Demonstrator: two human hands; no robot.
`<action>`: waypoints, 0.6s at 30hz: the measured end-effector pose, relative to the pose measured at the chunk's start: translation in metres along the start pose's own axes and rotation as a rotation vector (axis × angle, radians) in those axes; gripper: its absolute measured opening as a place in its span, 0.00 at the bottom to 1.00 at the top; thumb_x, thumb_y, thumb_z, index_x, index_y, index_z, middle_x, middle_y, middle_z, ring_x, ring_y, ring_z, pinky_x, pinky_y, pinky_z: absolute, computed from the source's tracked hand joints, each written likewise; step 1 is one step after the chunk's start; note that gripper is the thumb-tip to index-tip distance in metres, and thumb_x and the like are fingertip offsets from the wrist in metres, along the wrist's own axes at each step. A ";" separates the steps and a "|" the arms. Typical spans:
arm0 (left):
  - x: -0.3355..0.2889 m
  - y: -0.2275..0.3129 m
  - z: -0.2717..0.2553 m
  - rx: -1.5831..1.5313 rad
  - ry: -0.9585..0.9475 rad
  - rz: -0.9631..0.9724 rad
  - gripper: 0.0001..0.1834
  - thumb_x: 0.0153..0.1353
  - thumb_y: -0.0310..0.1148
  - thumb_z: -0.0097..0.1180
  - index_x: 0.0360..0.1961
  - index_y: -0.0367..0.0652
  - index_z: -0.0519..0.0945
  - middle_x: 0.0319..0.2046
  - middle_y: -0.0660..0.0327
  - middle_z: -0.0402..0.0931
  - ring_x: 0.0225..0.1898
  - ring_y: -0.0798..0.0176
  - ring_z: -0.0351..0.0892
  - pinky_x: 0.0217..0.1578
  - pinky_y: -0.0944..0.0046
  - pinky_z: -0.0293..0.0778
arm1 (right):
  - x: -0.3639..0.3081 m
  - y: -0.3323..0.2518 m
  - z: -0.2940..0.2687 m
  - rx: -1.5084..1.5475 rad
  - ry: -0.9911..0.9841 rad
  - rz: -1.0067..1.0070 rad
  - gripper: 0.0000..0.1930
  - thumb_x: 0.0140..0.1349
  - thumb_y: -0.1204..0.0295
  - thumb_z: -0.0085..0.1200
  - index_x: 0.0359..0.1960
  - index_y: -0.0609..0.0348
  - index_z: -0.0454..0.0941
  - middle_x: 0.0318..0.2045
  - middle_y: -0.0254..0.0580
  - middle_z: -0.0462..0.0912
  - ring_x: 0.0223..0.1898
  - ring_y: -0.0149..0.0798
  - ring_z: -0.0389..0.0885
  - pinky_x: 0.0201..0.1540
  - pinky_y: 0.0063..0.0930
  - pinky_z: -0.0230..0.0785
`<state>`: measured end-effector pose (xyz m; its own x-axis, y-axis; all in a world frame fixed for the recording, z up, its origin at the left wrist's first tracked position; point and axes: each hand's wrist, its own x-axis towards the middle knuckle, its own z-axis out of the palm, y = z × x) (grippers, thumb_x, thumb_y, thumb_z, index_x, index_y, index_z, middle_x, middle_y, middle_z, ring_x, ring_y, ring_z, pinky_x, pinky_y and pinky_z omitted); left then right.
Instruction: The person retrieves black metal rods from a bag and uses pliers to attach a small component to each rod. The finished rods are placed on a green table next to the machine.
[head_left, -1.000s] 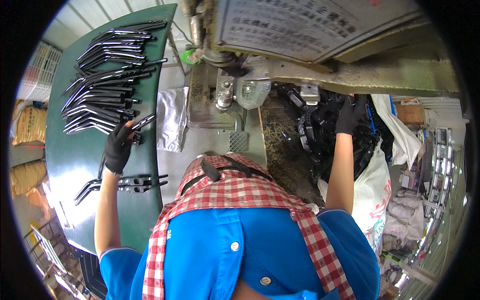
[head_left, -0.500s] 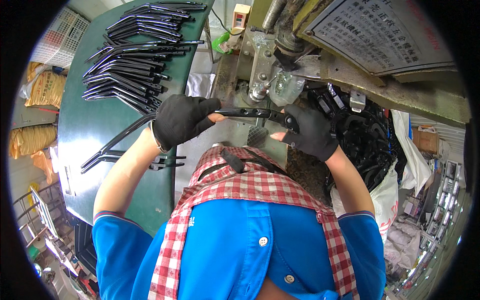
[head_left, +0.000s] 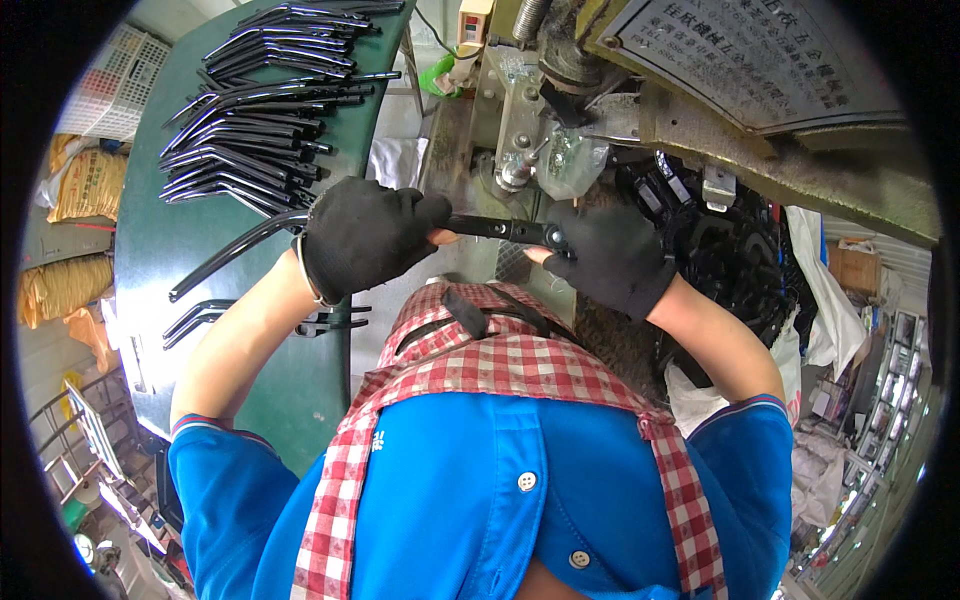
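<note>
A black bent metal tube point(head_left: 500, 229) with holes along its straight part is held level in front of my body. My left hand point(head_left: 372, 240), in a black fingerless glove, wraps round its middle, and the bent end sticks out to the left over the green table. At the other end, my right hand point(head_left: 618, 258), gloved the same way, grips the tube's tip, where a small round fitting shows; the fingers partly hide it. Beneath my left forearm, a few more black tubes point(head_left: 195, 318) lie on the table's near part.
The green table point(head_left: 265, 400) carries rows of similar tubes point(head_left: 245, 150) at its far side. Ahead stands a greasy machine point(head_left: 520, 110) with a metal nameplate point(head_left: 730, 60) overhead. A plastic bag point(head_left: 572, 165) hangs there. On the right, a sack point(head_left: 815, 290) holds black parts point(head_left: 725, 250).
The tube's bent end has swung away from my body, apart from the tubes lying on the table. My right hand has shifted slightly left and turned, with its elbow moving outward.
</note>
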<state>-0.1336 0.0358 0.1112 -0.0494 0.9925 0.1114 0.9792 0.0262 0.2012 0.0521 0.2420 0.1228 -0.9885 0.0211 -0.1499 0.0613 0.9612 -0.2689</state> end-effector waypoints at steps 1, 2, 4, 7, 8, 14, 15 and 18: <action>0.001 0.001 0.000 -0.013 0.002 -0.008 0.13 0.61 0.47 0.52 0.31 0.50 0.73 0.19 0.61 0.74 0.19 0.51 0.77 0.18 0.52 0.69 | 0.000 0.002 0.003 -0.018 0.040 -0.002 0.19 0.57 0.54 0.59 0.38 0.58 0.75 0.20 0.50 0.79 0.26 0.52 0.81 0.29 0.43 0.73; 0.002 0.001 0.000 -0.024 0.006 -0.017 0.13 0.61 0.47 0.52 0.31 0.50 0.73 0.19 0.61 0.74 0.19 0.51 0.77 0.18 0.52 0.69 | 0.001 0.005 0.007 -0.038 0.081 -0.005 0.19 0.55 0.54 0.60 0.37 0.55 0.76 0.20 0.47 0.78 0.25 0.51 0.80 0.28 0.42 0.72; 0.008 -0.001 0.003 0.020 0.032 -0.006 0.13 0.62 0.47 0.52 0.31 0.49 0.73 0.20 0.61 0.74 0.19 0.51 0.77 0.18 0.52 0.68 | 0.004 0.009 0.007 -0.045 0.115 0.027 0.19 0.54 0.52 0.61 0.37 0.53 0.76 0.19 0.43 0.77 0.23 0.49 0.80 0.27 0.41 0.71; 0.022 -0.013 0.005 0.024 0.085 -0.009 0.14 0.63 0.49 0.51 0.32 0.49 0.73 0.20 0.60 0.75 0.20 0.51 0.77 0.18 0.53 0.69 | 0.013 0.020 -0.002 -0.063 0.171 0.068 0.19 0.56 0.50 0.59 0.37 0.51 0.76 0.19 0.42 0.77 0.23 0.49 0.79 0.26 0.41 0.70; 0.027 -0.016 0.006 0.028 0.124 -0.025 0.15 0.63 0.49 0.51 0.32 0.49 0.73 0.20 0.60 0.75 0.20 0.51 0.77 0.18 0.53 0.69 | 0.016 0.026 -0.005 -0.110 0.239 0.044 0.19 0.56 0.49 0.58 0.37 0.51 0.76 0.19 0.42 0.77 0.22 0.49 0.79 0.26 0.40 0.70; 0.062 -0.039 0.005 0.061 0.181 -0.013 0.15 0.63 0.48 0.51 0.35 0.49 0.73 0.21 0.57 0.75 0.24 0.47 0.77 0.21 0.51 0.70 | 0.034 0.049 -0.009 0.119 0.157 0.190 0.22 0.60 0.48 0.54 0.36 0.56 0.78 0.26 0.47 0.79 0.29 0.49 0.79 0.34 0.40 0.70; 0.065 -0.042 0.007 0.029 0.179 0.010 0.15 0.63 0.48 0.51 0.36 0.48 0.74 0.21 0.56 0.75 0.24 0.47 0.77 0.22 0.51 0.69 | 0.036 0.051 -0.010 0.144 0.112 0.222 0.22 0.61 0.48 0.53 0.36 0.57 0.78 0.28 0.48 0.80 0.31 0.49 0.80 0.36 0.40 0.70; 0.069 -0.051 0.008 -0.056 0.115 0.038 0.16 0.64 0.48 0.51 0.38 0.46 0.76 0.21 0.51 0.75 0.24 0.43 0.77 0.23 0.49 0.69 | 0.040 0.050 -0.011 0.127 0.016 0.280 0.24 0.63 0.47 0.49 0.42 0.56 0.79 0.30 0.50 0.80 0.35 0.50 0.80 0.41 0.41 0.70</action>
<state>-0.1854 0.1034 0.1013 -0.0378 0.9724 0.2302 0.9685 -0.0211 0.2483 0.0143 0.2936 0.1138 -0.9326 0.2860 -0.2203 0.3478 0.8753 -0.3360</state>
